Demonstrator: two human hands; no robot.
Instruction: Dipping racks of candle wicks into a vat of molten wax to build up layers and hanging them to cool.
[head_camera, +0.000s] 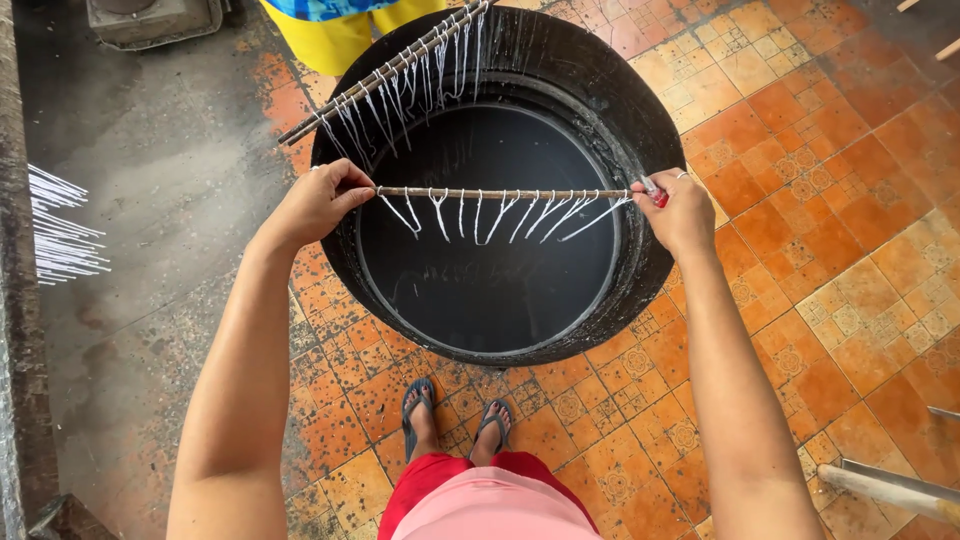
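You are standing on an orange patterned tile floor (800, 250), which is looking worn and stained; at your left, grey wet concrete (150, 200) is lying under soft daylight

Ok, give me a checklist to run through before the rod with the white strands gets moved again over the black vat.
1. Both ends gripped: ok. The left hand pinches one end of the rod and the right hand holds the other.
2. Rod level: ok, close to horizontal across the black vat.
3. Strands separate: not ok. Several white strands slant and cross near the right end.
4. Strands clear of the dark liquid: ok, they hang above the surface.
5. Second rod out of the way: ok, it lies across the far rim.
6. Footing: cannot tell. The feet in sandals stand on stained orange tiles; whether these are slippery is unclear.
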